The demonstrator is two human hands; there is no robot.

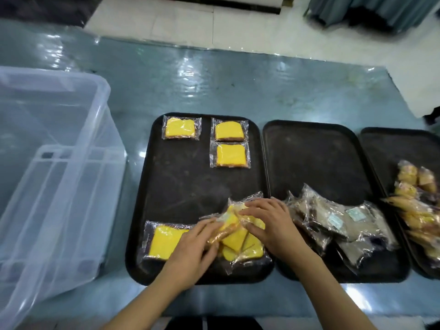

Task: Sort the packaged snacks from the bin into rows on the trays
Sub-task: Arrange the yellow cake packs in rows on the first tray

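Note:
Three black trays lie side by side. On the left tray (181, 184), three wrapped yellow snack packs sit in the far part: one (181, 127), another (229, 131) and a third (230, 155). A single pack (164, 241) lies at the near left. A loose pile of yellow packs (238, 239) sits at the near right. My left hand (192, 248) and my right hand (271, 222) both grip one wrapped yellow pack (229, 222) on top of that pile. The clear plastic bin (47, 177) stands at the left.
The middle tray (314, 158) holds a heap of brown wrapped snacks (338, 225) at its near end. The right tray (390, 148) carries a pile of orange-yellow packs (414, 201). The table has a glossy blue-grey cover (214, 86).

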